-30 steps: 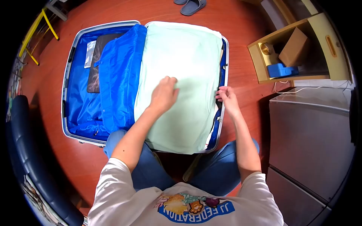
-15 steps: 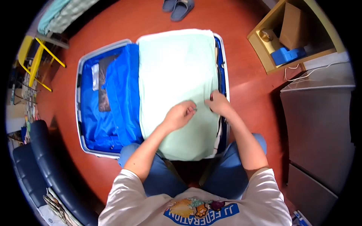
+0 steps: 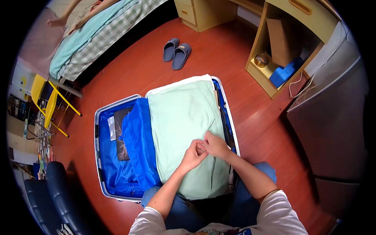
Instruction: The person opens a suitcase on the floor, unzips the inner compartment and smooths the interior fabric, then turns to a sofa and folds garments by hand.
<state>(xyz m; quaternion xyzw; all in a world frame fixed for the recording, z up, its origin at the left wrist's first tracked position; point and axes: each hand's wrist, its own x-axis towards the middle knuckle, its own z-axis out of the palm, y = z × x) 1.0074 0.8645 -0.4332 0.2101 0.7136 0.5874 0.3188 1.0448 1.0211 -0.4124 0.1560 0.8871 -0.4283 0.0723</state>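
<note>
- Hands meet fingertip to fingertip, left hand (image 3: 190,157) against right hand (image 3: 217,147), fingers curled; whether they pinch anything, I cannot tell.
- Directly beneath them, a smooth pale-green cloth (image 3: 178,121) covers one half of an open silver-rimmed hard suitcase (image 3: 97,154).
- Left of them, a shiny blue fabric flap (image 3: 139,133) lies wrinkled.
- Dragging wrists could ruck the cloth; its near edge, apparently over the rim, could catch if the shell closed.

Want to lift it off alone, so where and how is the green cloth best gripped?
Pinch the two far corners of the green cloth, coming from the suitcase's far side. It lies spread flat, so an edge should grip more easily than its middle. A white layer shows beyond its far edge; catch only the green.
</note>
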